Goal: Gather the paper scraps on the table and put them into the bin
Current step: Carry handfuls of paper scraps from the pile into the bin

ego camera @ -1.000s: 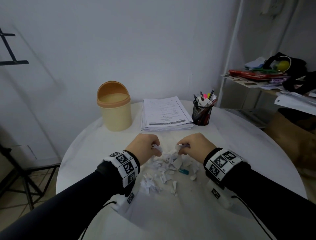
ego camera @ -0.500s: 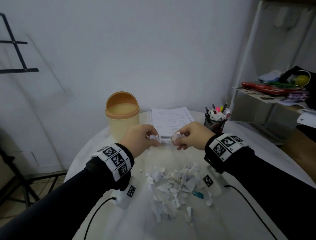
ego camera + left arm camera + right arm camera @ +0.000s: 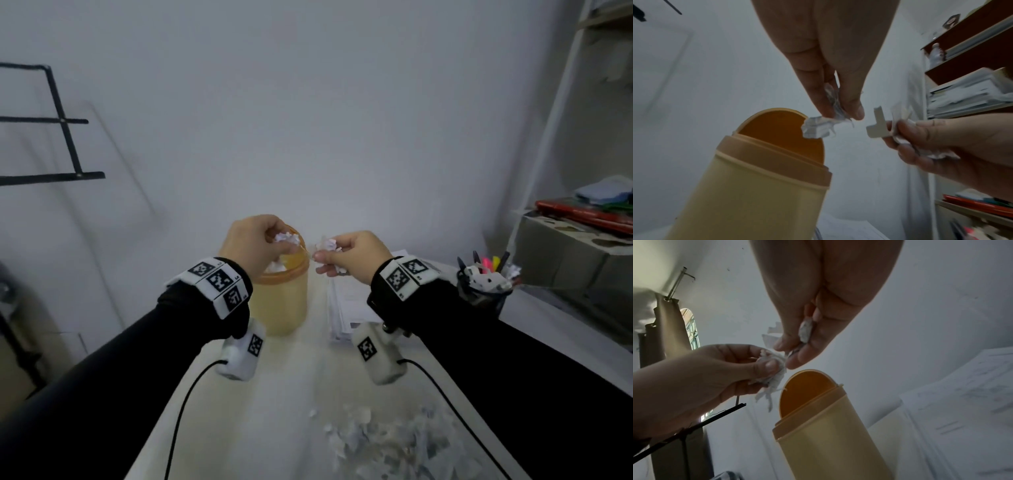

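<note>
Head view: the left hand's fingertips pinch a wad of paper scraps right over the bin (its orange swing lid tipped open), while the right hand pinches a second wad just beside the rim. More loose scraps lie on the white table, nearer the person.

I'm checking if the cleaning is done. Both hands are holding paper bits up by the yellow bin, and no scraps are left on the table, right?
Not quite. Both the left hand and the right hand do hold paper bits by the yellow bin, but the head view shows a pile of scraps left on the table.
</note>
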Motion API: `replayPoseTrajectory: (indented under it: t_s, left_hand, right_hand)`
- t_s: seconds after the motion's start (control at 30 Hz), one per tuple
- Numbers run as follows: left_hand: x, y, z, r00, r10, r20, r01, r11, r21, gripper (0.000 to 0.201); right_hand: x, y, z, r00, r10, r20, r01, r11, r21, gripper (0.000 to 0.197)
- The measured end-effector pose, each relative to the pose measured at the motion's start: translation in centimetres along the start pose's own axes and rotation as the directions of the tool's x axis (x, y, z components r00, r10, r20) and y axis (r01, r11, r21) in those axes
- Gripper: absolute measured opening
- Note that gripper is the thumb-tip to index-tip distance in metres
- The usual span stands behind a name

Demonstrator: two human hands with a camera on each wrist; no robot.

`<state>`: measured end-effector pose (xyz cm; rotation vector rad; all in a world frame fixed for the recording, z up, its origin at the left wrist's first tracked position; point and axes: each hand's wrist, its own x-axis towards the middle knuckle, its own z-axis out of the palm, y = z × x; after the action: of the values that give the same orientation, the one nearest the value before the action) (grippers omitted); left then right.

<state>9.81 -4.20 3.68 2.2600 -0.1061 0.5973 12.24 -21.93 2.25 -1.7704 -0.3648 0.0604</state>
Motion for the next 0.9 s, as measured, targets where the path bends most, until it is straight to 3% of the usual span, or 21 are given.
replayPoseTrajectory:
  t_s: [0.07, 0.13, 0.23, 0.27, 0.37, 0.5, 0.63, 0.8, 0.9]
  left_hand:
    - [1.4, -0.9, 0.2, 1.0, -0.018, -0.026, 0.018, 1.0, -0.007, 0.018]
    - [2.2, -1.9, 0.5, 0.999, -0.025, -0.033, 0.026, 0.999, 0.024, 0.016]
    - [2.7, -3.6, 1.0, 0.998, -0.043, -0.053, 0.046, 0.997, 0.062, 0.013]
    - [2.8, -4.1, 1.2, 0.997, -0.056, -0.059, 0.06, 0.996, 0.063, 0.013]
    - [3.0, -5.6, 1.3, 0.993, -0.101, -0.061, 0.104, 0.994, 0.043, 0.014]
    - [3.1, -6.4, 1.6, 0.988, -0.149, -0.043, 0.15, 0.988, 0.028, 0.016]
    - [2.8, -7.1, 1.8, 0.991, -0.129, -0.029, 0.131, 0.988, 0.077, 0.023]
    - [2.7, -6.9, 1.6, 0.994, -0.11, -0.024, 0.112, 0.982, 0.153, 0.023]
    - [2.7, -6.5, 1.5, 0.998, -0.056, 0.03, 0.044, 0.954, 0.298, 0.021]
  right_hand:
    - [2.0, 0.0, 1.3, 0.999, -0.016, -0.04, 0.018, 0.999, 0.037, 0.006]
    - [3.6, 0.2, 2.6, 0.996, -0.031, -0.085, 0.034, 0.999, 0.035, 0.012]
    - [5.5, 0.5, 4.4, 0.989, -0.032, -0.147, 0.014, 0.992, -0.125, 0.004]
    - [6.0, 0.6, 4.8, 0.985, -0.055, -0.164, 0.017, 0.974, -0.224, 0.01]
    - [6.4, 0.3, 6.1, 0.989, -0.138, -0.061, 0.08, 0.825, -0.559, 0.017]
    - [6.9, 0.4, 7.4, 0.994, -0.108, 0.016, 0.085, 0.679, -0.729, 0.024]
    - [7.0, 0.6, 7.9, 0.997, -0.002, 0.078, 0.062, 0.613, -0.788, 0.031]
    - [6.9, 0.3, 7.6, 0.987, -0.101, 0.125, 0.159, 0.502, -0.85, 0.033]
    - [6.9, 0.7, 7.2, 0.983, -0.152, 0.1, 0.171, 0.583, -0.794, 0.038]
